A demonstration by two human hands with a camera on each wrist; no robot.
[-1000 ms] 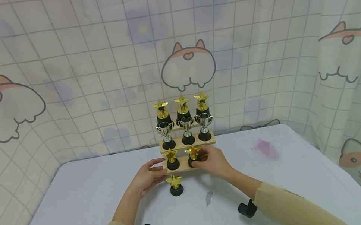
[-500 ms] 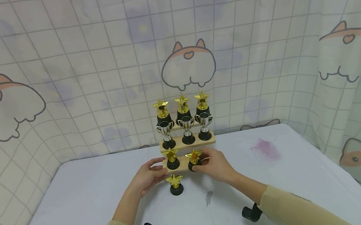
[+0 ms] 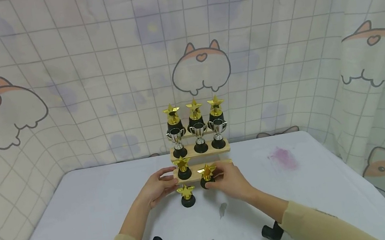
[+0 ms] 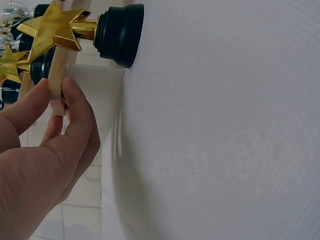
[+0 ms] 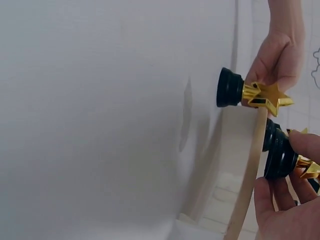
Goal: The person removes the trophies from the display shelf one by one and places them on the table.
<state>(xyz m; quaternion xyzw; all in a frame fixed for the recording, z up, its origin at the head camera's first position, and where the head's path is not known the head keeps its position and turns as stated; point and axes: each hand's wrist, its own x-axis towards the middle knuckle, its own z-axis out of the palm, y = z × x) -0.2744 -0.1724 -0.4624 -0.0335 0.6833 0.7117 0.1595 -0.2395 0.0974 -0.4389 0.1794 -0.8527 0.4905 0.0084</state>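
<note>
My left hand [image 3: 159, 188] grips the left end of the lowest wooden shelf [image 3: 194, 172]; the left wrist view shows the thumb on top of the board [image 4: 58, 82] and fingers beneath. With my right hand [image 3: 230, 180] I hold a gold star trophy [image 3: 207, 173] by its black base [image 5: 281, 157], at the front edge of that shelf. Another star trophy [image 3: 183, 169] stands upright on the shelf's left part. In front of the shelf, a third small star trophy [image 3: 187, 196] stands on the table, close to my left fingers.
Higher shelves behind bear three silver cup trophies [image 3: 199, 133] and three larger gold star trophies [image 3: 195, 113]. A white table [image 3: 100, 219] extends to both sides. Behind it hangs a grid-patterned curtain [image 3: 99, 67].
My right hand has drawn the star trophy from its spot on the lowest shelf toward me, to the front edge. The left hand keeps its grip on the shelf end.
</note>
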